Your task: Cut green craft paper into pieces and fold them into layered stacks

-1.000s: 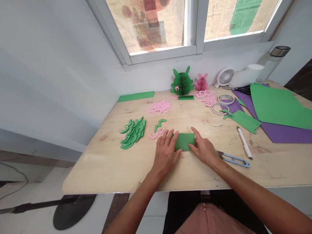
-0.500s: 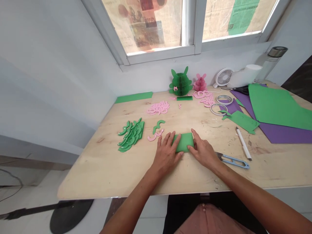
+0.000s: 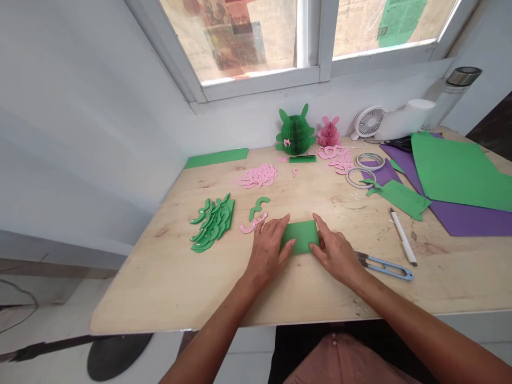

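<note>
A small green paper rectangle [image 3: 302, 237], which looks folded or stacked, lies flat on the table in front of me. My left hand [image 3: 266, 249] holds its left edge between thumb and fingers. At the right edge, my right hand [image 3: 335, 249] grips it the same way, thumb near the front corner and forefinger at the back corner. Just beyond my left fingers lie a pink wavy paper cutout [image 3: 248, 228] and a green wavy cutout [image 3: 262, 202]. Thread snips [image 3: 386, 266] with a pale blue handle rest beside my right wrist.
On the wooden table [image 3: 160, 282] are green cutouts [image 3: 212, 226], pink cutouts [image 3: 258, 176], a white pen [image 3: 403, 237], tape rolls [image 3: 360, 178] and large green sheets [image 3: 460, 170] over purple ones. Behind stand a green paper figure [image 3: 296, 136], a pink one [image 3: 328, 133] and a small fan [image 3: 368, 121].
My left hand has drawn back to the left from the paper's top, its fingers now at the left edge. More of the green paper shows. My right hand stays at the right edge.
</note>
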Available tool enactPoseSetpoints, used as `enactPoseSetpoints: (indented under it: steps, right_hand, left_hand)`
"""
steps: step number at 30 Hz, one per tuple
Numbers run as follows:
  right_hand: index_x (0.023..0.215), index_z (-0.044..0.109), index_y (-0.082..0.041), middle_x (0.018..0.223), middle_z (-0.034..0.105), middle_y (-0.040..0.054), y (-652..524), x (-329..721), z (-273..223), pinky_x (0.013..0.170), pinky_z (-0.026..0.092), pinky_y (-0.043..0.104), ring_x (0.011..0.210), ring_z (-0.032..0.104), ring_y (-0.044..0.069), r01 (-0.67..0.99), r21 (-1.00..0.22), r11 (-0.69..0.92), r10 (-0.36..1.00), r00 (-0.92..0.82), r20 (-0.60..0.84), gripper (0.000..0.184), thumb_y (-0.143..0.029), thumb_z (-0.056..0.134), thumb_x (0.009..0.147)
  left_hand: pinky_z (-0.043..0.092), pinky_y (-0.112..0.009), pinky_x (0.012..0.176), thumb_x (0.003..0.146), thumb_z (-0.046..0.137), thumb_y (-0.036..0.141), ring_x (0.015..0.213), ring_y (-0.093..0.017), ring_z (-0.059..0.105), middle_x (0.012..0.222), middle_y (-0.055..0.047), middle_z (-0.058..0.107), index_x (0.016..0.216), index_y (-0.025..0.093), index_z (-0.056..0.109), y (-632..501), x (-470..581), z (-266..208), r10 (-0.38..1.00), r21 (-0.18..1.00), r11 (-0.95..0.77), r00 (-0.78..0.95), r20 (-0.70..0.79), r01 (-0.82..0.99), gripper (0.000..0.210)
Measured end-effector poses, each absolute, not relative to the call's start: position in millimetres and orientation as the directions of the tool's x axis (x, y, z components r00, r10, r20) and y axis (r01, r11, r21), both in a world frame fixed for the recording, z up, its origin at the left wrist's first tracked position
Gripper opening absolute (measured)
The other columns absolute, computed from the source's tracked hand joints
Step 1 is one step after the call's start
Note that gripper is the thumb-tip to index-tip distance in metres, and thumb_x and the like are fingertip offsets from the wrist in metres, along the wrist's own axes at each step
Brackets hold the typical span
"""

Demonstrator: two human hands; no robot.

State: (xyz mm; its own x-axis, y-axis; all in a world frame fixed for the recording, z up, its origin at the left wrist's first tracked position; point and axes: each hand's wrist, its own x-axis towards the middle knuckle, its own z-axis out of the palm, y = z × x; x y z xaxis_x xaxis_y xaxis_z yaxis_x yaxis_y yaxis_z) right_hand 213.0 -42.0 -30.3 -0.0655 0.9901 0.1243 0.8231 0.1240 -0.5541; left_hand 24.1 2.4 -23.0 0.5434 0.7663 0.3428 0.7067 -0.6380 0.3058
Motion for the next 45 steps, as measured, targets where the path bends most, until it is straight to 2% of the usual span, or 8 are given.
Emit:
enactPoseSetpoints:
  steps: [9,18,24,30,35,40,43,45]
  right_hand:
    - [0.143,0.022,-0.008,0.079,0.063,0.0068,-44,213,-36,0.065,0.043,0.036,0.069,0.056,0.022,0.848,-0.494,0.193,0.97,-0.088,0.228,0.063,-0.026,0.041,0.086]
    - [0.132,0.04,-0.007,0.101,0.063,0.0155,-46,216,-35,0.077,0.044,0.04,0.09,0.056,0.027,0.925,-0.295,0.238,0.956,-0.171,0.238,0.048,-0.027,0.042,0.088]
    - [0.128,0.044,-0.006,0.097,0.062,0.013,-50,214,-32,0.074,0.042,0.039,0.086,0.055,0.026,0.947,-0.214,0.241,0.951,-0.187,0.245,0.044,-0.024,0.044,0.088]
    - [0.128,0.044,-0.008,0.093,0.061,0.0123,-52,213,-32,0.071,0.04,0.039,0.083,0.054,0.026,0.953,-0.179,0.246,0.943,-0.192,0.273,0.044,-0.022,0.046,0.087]
    - [0.128,0.045,-0.009,0.095,0.062,0.0131,-55,214,-32,0.071,0.04,0.04,0.085,0.054,0.027,0.946,-0.206,0.252,0.937,-0.185,0.297,0.044,-0.021,0.046,0.086]
    - [0.133,0.041,-0.012,0.108,0.061,0.0148,-60,220,-26,0.076,0.042,0.04,0.095,0.054,0.028,0.922,-0.311,0.232,0.919,-0.102,0.381,0.048,-0.023,0.047,0.087]
    - [0.137,0.036,-0.012,0.12,0.057,0.0157,-62,226,-24,0.082,0.043,0.041,0.105,0.052,0.028,0.893,-0.377,0.248,0.894,-0.061,0.444,0.053,-0.025,0.048,0.087]
    - [0.137,0.037,-0.014,0.124,0.056,0.015,-64,228,-24,0.086,0.043,0.042,0.111,0.05,0.027,0.863,-0.395,0.314,0.883,-0.113,0.455,0.054,-0.023,0.049,0.085]
  left_hand:
    - [0.021,-0.051,0.109,0.092,0.041,0.034,0.123,-0.027,0.043,0.132,-0.011,0.052,0.134,0.016,0.04,8,30,-26,0.776,0.245,-0.631,0.591,0.221,0.737,0.046]
    - [0.034,-0.047,0.099,0.084,0.053,0.036,0.104,-0.026,0.054,0.111,-0.009,0.06,0.124,0.019,0.05,22,34,-11,0.793,0.277,-0.597,0.606,0.063,0.753,0.043]
    - [0.043,-0.035,0.084,0.075,0.06,0.037,0.102,-0.025,0.056,0.109,-0.008,0.061,0.114,0.02,0.054,42,44,9,0.774,0.334,-0.514,0.596,-0.217,0.79,0.043]
    - [0.04,-0.026,0.058,0.067,0.065,0.038,0.078,-0.02,0.061,0.086,-0.002,0.065,0.089,0.021,0.06,53,52,12,0.765,0.335,-0.473,0.569,-0.301,0.815,0.028]
    - [0.034,-0.025,0.051,0.068,0.065,0.035,0.067,-0.016,0.058,0.073,0.001,0.063,0.072,0.02,0.056,51,54,17,0.762,0.341,-0.476,0.574,-0.3,0.811,0.018]
    - [0.035,-0.026,0.055,0.076,0.057,0.023,0.071,-0.017,0.059,0.075,0.001,0.063,0.074,0.021,0.053,24,52,31,0.819,0.291,-0.475,0.538,-0.2,0.83,0.005]
    - [0.037,-0.029,0.06,0.081,0.047,0.012,0.074,-0.02,0.059,0.079,-0.002,0.064,0.081,0.021,0.053,-1,51,28,0.856,0.197,-0.486,0.509,-0.09,0.852,0.011]
    - [0.04,-0.032,0.062,0.081,0.045,0.009,0.074,-0.022,0.059,0.079,-0.004,0.065,0.081,0.02,0.053,-16,50,19,0.83,0.051,-0.557,0.554,0.063,0.829,0.014]
